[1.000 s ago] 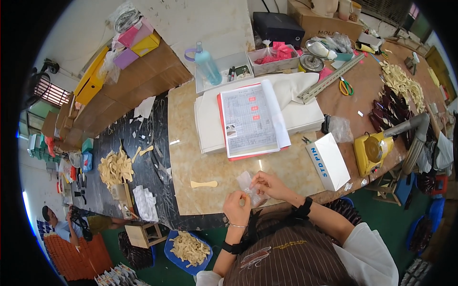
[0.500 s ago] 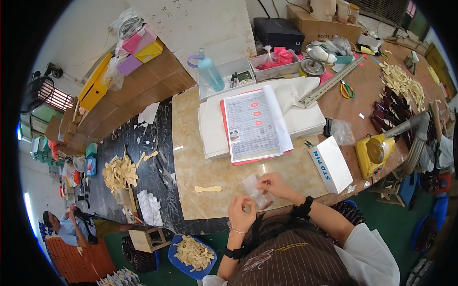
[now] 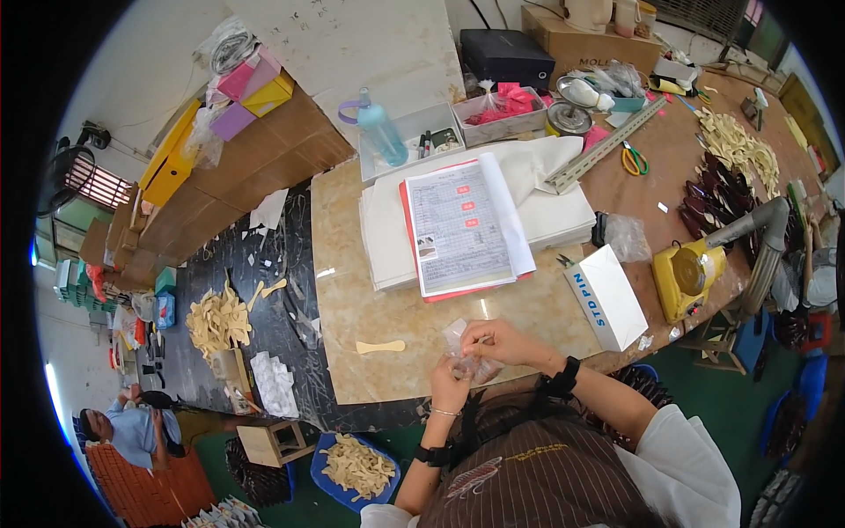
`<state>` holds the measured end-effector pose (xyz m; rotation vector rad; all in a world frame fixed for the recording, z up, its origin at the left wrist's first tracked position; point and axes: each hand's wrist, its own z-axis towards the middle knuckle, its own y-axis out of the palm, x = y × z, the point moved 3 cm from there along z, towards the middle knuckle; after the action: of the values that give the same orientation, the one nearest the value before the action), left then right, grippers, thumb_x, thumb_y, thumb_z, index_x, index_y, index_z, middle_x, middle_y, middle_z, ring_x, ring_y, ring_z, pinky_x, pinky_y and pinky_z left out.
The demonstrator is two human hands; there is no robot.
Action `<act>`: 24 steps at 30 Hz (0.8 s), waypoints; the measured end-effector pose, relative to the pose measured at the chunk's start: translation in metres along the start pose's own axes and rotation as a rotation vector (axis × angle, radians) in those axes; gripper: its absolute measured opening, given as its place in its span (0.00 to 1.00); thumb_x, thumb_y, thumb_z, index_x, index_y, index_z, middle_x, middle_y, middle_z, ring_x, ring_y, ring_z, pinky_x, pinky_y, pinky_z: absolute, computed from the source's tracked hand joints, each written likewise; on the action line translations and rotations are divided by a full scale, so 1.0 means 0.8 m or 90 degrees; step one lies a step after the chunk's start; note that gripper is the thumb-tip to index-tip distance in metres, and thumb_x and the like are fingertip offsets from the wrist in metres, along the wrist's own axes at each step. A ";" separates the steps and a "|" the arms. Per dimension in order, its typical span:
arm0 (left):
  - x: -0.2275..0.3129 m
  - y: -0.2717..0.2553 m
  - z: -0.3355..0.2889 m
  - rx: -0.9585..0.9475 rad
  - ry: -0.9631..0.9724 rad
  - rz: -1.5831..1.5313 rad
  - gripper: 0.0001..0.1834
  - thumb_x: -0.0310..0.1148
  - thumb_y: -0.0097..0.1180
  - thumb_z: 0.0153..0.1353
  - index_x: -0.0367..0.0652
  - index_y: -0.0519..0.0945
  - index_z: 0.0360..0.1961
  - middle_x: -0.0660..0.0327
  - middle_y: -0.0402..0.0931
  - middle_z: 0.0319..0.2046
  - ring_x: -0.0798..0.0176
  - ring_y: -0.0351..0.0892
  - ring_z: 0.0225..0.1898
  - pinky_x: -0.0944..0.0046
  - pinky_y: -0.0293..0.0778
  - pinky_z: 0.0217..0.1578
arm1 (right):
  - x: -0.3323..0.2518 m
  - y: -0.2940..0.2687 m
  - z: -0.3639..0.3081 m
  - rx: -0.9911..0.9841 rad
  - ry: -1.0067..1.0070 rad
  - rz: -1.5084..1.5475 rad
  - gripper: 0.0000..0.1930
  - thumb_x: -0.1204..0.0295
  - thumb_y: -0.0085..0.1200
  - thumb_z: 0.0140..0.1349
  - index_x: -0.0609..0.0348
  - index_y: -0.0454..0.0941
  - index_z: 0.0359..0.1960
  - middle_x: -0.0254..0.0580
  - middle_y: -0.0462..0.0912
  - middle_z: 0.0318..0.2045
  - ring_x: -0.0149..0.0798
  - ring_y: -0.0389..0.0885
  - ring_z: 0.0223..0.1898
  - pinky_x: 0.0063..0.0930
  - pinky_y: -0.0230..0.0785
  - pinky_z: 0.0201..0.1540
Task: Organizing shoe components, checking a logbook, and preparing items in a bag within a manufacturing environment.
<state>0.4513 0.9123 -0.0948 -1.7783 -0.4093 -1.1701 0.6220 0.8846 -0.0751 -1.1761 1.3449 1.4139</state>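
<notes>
My left hand and my right hand meet over a small clear plastic bag at the table's near edge. Both sets of fingers are pinched at its upper part, and a loose plastic flap sticks up between them. The bag's contents look pinkish-brown and are too small to make out. Left of my hands, a beige, flat piece with a narrow waist lies on the marbled tabletop.
Beyond my hands a printed form lies on a red folder over white sheets. To the right stand a white box and a yellow machine. Beige pieces are heaped on the black surface at left; a blue basket sits below.
My left hand has come up and right to the bag, and its fingers now meet my right hand's. My right hand has shifted slightly left. A seated person at far left has changed posture.
</notes>
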 end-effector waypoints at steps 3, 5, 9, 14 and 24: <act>-0.006 0.001 0.007 -0.015 -0.069 -0.053 0.10 0.19 0.63 0.43 0.32 0.80 0.30 0.54 0.76 0.28 0.57 0.78 0.29 0.64 0.71 0.29 | 0.001 0.005 -0.001 0.030 -0.002 0.048 0.06 0.74 0.52 0.65 0.66 0.78 0.34 0.37 0.77 0.34 0.28 0.77 0.30 0.24 0.72 0.36; 0.000 -0.001 0.009 0.004 -0.047 -0.066 0.09 0.20 0.63 0.43 0.33 0.80 0.30 0.55 0.76 0.28 0.58 0.78 0.28 0.64 0.71 0.29 | 0.007 0.002 -0.002 0.071 0.037 0.133 0.06 0.75 0.51 0.65 0.65 0.78 0.35 0.36 0.77 0.34 0.28 0.77 0.30 0.24 0.72 0.36; 0.003 -0.002 0.008 0.027 -0.068 -0.067 0.08 0.23 0.64 0.47 0.34 0.82 0.31 0.55 0.79 0.26 0.63 0.78 0.25 0.67 0.70 0.27 | 0.018 -0.010 -0.009 0.124 0.123 -0.117 0.05 0.78 0.52 0.61 0.64 0.79 0.37 0.40 0.79 0.34 0.29 0.79 0.30 0.24 0.73 0.35; -0.024 -0.010 0.011 -0.054 -0.077 -0.096 0.08 0.24 0.63 0.52 0.34 0.83 0.34 0.59 0.81 0.28 0.70 0.79 0.28 0.69 0.72 0.29 | 0.031 0.004 -0.013 0.034 0.018 -0.292 0.10 0.79 0.57 0.54 0.63 0.80 0.39 0.44 0.79 0.34 0.35 0.81 0.31 0.28 0.75 0.34; -0.037 -0.014 0.006 -0.179 -0.333 -0.431 0.07 0.24 0.59 0.59 0.35 0.82 0.38 0.65 0.80 0.30 0.74 0.77 0.29 0.74 0.71 0.29 | 0.020 0.008 -0.016 0.017 0.015 -0.361 0.10 0.79 0.58 0.49 0.60 0.84 0.35 0.48 0.78 0.34 0.48 0.79 0.35 0.37 0.72 0.40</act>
<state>0.4314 0.9282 -0.1143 -2.2800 -1.2850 -1.2295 0.6139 0.8706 -0.0890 -1.4163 0.9336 0.9710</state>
